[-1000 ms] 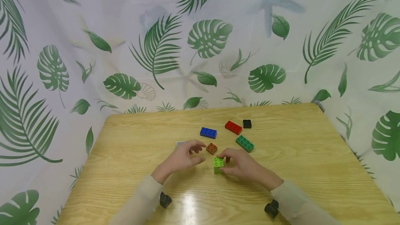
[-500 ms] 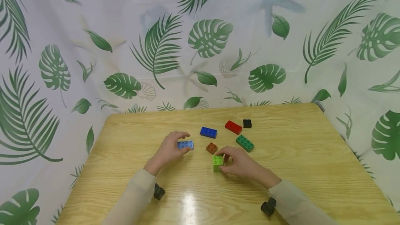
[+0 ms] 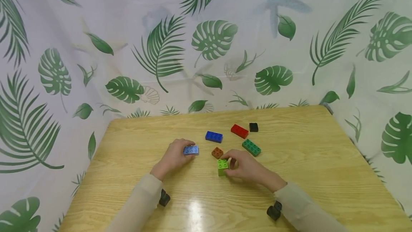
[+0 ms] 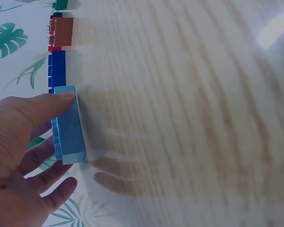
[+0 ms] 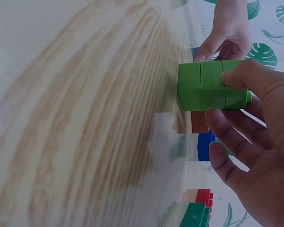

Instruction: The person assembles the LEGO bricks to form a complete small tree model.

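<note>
My left hand (image 3: 173,156) pinches a light blue toy building brick (image 4: 68,125), thumb on its near side and fingers behind it. That brick has two rows of studs and sits at the left of the group in the head view. My right hand (image 3: 246,167) holds a lime green stack (image 5: 213,86) of three small bricks, studs up, its thumb pressed on the top one. Just behind this stack lies a small brown-orange brick (image 3: 217,152). The fingers of the right hand on the stack's far side are partly hidden in the head view.
Farther back on the wooden table (image 3: 289,142) lie a dark blue brick (image 3: 214,136), a red brick (image 3: 239,131), a small black brick (image 3: 253,127) and a dark green brick (image 3: 251,147). A leaf-printed cloth (image 3: 212,81) hangs behind the table.
My left hand has moved left from beside the brown-orange brick to the light blue brick, and its thumb and fingers have closed on it. The right hand keeps holding the green stack.
</note>
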Available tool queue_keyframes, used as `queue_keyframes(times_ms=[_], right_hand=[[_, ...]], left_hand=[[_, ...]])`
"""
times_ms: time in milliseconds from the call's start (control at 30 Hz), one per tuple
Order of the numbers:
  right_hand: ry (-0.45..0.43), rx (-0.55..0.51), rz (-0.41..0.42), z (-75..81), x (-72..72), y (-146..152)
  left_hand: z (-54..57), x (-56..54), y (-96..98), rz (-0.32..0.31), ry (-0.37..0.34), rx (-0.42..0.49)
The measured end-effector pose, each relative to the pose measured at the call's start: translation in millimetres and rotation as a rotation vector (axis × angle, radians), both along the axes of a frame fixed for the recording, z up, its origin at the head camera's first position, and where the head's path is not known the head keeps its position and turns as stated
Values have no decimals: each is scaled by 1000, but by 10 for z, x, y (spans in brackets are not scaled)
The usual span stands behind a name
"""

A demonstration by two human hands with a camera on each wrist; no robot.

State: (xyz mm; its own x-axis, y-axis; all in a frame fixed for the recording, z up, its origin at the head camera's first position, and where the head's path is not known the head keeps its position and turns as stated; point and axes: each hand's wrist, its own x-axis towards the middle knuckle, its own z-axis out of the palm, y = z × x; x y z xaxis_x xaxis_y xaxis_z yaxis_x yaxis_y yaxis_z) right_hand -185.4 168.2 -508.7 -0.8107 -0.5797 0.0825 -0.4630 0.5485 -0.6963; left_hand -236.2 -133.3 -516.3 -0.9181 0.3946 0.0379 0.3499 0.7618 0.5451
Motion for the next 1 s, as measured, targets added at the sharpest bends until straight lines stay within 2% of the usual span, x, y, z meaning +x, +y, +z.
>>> queue_keyframes(times_ms=[233,633,867,1000], right_hand=[[-19,-5,4,21,7,0],[-25,-20,3,5,-10,14],[-25,-24,11,16,-11,12],[-16,-32,15,11,-15,9]], left_hand=[[2,-1,-10,-5,-2,-21],[124,49,19,-57,9,68],[271,144,99,-130,34,97],[307,177,148,-173,55,107]])
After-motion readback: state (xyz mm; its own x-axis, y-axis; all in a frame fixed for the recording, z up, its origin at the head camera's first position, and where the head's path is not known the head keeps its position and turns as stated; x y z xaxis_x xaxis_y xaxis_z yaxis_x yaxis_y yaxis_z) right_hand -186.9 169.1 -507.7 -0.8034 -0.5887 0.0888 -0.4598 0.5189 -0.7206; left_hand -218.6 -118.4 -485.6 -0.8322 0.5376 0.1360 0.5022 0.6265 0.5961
